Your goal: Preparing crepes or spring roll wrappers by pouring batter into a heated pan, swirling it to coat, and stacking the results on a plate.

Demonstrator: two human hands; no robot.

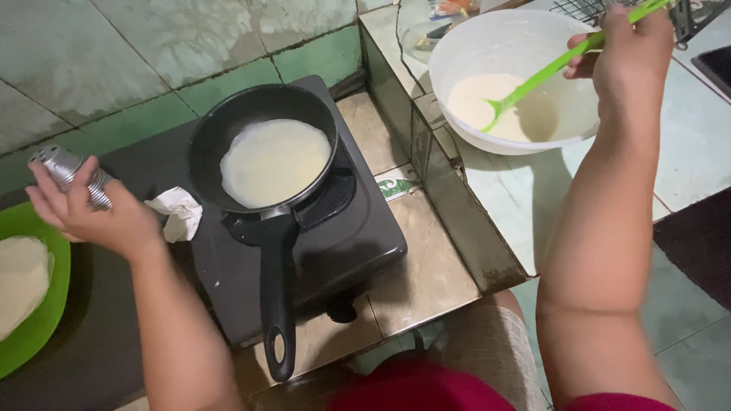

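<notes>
**Shaker left, ladle right of the pan**

Your left hand [84, 209] grips a metal shaker [68, 173], left of the black frying pan [263, 148] (thin pale crepe inside, pan on the single-burner stove [358, 236]). Your right hand [628, 49] is closed around a green ladle [556, 65], its bowl dipped in batter in the white mixing bowl [518, 38], right of the pan.

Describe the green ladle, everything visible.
The ladle is bright green and looks like plastic: a long thin handle ending in a small scoop. It lies tilted, with the handle rising to the upper right and the scoop down in pale batter inside the white bowl. The right hand has its grip on the upper handle; the handle's end sticks out past the fingers. Nothing else touches it.
</notes>
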